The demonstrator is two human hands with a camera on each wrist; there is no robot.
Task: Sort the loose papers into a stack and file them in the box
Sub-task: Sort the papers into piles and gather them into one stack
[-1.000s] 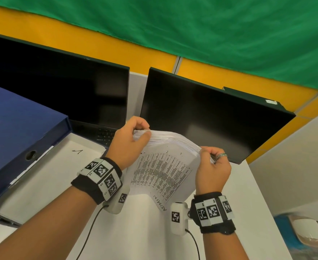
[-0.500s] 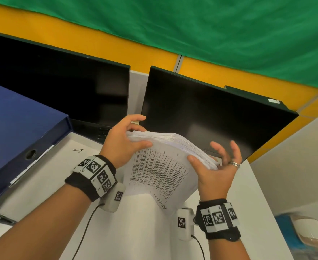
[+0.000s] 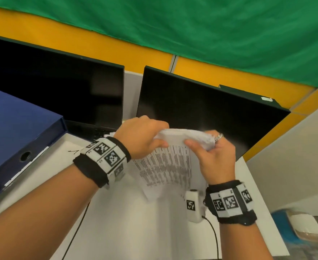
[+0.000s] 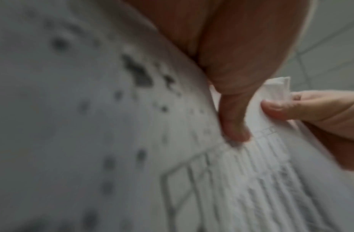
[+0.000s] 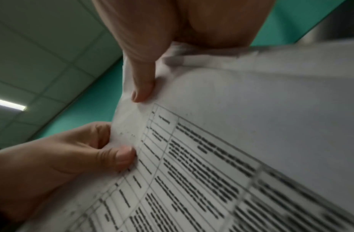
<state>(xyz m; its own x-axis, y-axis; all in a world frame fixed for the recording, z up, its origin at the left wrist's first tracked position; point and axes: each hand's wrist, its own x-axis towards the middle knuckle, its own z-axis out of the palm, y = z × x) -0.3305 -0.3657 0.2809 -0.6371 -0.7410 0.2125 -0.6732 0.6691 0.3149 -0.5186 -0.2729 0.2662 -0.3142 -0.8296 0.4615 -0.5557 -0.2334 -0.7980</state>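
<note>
Both hands clamped on the paper stack (image 3: 175,156) at its top edge, left hand (image 3: 141,136) and right hand (image 3: 216,156) close together, printed sheets hung below the grip over the white desk (image 3: 135,231), blue box file (image 3: 13,132) lay well left.

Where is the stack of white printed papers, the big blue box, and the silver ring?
stack of white printed papers (image 3: 170,167), head view, on the printed table of the front sheet.
big blue box (image 3: 13,126), head view, on its flat blue top.
silver ring (image 3: 218,137), head view, on the band around a right-hand finger.
</note>
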